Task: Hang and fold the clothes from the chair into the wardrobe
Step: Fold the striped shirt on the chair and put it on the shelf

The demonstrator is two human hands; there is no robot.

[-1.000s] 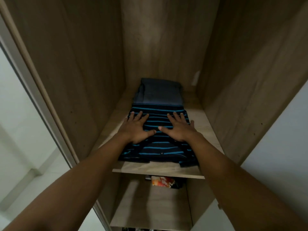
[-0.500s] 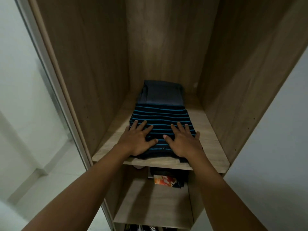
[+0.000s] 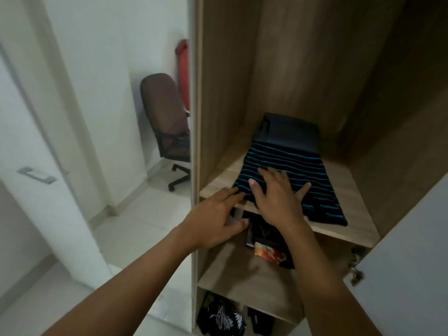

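A folded black shirt with blue stripes (image 3: 308, 170) lies on the wooden wardrobe shelf (image 3: 351, 190), in front of a folded dark grey garment (image 3: 291, 132). My right hand (image 3: 276, 197) lies flat on the striped shirt's near left part, fingers spread. My left hand (image 3: 215, 221) is at the shelf's front left edge, fingers straight, tips touching the shirt's corner, thumb below the shelf edge. The brown office chair (image 3: 167, 122) stands at the back left, beyond the wardrobe side; its seat is partly hidden by the panel.
The lower shelf (image 3: 242, 275) holds dark folded clothes with an orange print (image 3: 269, 254). Below it are black leaf-print garments (image 3: 220, 318). The wardrobe side panel (image 3: 196, 117) rises at centre. A white door with a handle (image 3: 36, 177) is at the left. Something red (image 3: 183, 69) hangs behind the chair.
The view has swung left, bringing the chair and door into sight. My left hand has slid off the shirt to the shelf's front edge; my right hand stays on it.
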